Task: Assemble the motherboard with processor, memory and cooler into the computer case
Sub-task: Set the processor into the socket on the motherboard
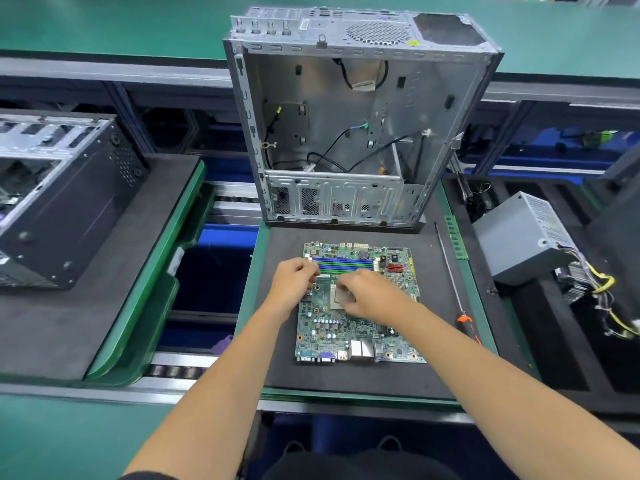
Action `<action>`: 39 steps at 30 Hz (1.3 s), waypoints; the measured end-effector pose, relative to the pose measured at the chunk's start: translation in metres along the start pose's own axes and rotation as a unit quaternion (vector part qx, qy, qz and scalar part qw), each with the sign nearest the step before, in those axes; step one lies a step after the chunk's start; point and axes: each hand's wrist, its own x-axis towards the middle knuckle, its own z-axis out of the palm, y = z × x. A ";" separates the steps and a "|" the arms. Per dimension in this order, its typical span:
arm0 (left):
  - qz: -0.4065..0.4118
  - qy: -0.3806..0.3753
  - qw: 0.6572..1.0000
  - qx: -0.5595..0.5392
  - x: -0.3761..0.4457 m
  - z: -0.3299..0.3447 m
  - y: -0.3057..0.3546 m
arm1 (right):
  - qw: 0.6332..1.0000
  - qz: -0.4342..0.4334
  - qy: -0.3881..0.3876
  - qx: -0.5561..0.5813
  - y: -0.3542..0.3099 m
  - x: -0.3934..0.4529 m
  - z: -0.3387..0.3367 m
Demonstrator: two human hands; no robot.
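Note:
A green motherboard (346, 334) lies flat on a black foam pad (433, 358) in front of me. Blue and green memory slots (343, 264) run across its far edge. My left hand (294, 282) rests curled on the board's left side, near the socket. My right hand (370, 292) is over the processor socket (335, 295), its fingers pinching a small square processor (346, 295) at the socket. The open metal computer case (346, 133) stands behind the board with loose black cables inside. No cooler is clearly in view.
A long screwdriver with an orange handle (464, 320) lies right of the board. A grey power supply (523, 237) with coloured wires sits at the right. Another black case (62, 202) lies on the left pad. A conveyor gap (207, 289) separates the pads.

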 end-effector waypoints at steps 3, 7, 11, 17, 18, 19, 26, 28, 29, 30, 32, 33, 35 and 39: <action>0.045 -0.022 0.990 0.130 -0.001 0.001 -0.001 | 0.999 -0.018 0.020 -0.043 -0.002 0.002 0.008; 0.090 -0.039 0.966 0.239 -0.002 0.004 0.000 | 0.997 -0.040 0.016 -0.070 -0.006 0.006 0.017; 0.110 -0.058 0.946 0.299 -0.004 0.006 0.003 | 0.997 -0.034 0.017 -0.062 -0.005 0.008 0.019; 0.103 -0.123 0.934 0.320 -0.002 0.009 0.006 | 0.999 -0.026 0.015 -0.044 -0.002 0.009 0.014; 0.100 -0.126 0.936 0.314 -0.001 0.010 0.006 | 0.999 -0.024 0.016 -0.044 -0.002 0.009 0.014; 0.096 -0.127 0.938 0.308 0.000 0.010 0.005 | 0.999 -0.025 0.016 -0.044 -0.002 0.009 0.014; 0.073 -0.143 0.941 0.297 0.005 0.008 0.001 | 0.999 -0.023 0.003 -0.032 -0.005 0.009 0.013; 0.067 -0.145 0.944 0.289 0.006 0.007 0.000 | 1.000 -0.010 -0.001 -0.023 -0.005 0.009 0.013; 0.062 -0.146 0.946 0.284 0.007 0.007 -0.001 | 1.000 -0.010 -0.003 -0.030 -0.005 0.010 0.013; 0.057 -0.146 0.947 0.280 0.008 0.007 -0.002 | 0.999 -0.009 -0.004 -0.037 -0.005 0.011 0.013; 0.049 -0.142 0.950 0.274 0.008 0.008 -0.003 | 0.999 -0.002 -0.004 -0.040 -0.006 0.012 0.011; 0.048 -0.139 0.951 0.272 0.008 0.009 -0.003 | 0.999 -0.001 -0.006 -0.040 -0.006 0.011 0.010; 0.051 -0.133 0.952 0.273 0.007 0.011 -0.004 | 1.000 -0.006 -0.011 -0.019 -0.004 0.010 0.008; 0.069 -0.100 0.948 0.294 0.002 0.019 -0.004 | 0.984 0.040 0.130 0.116 0.009 0.009 -0.007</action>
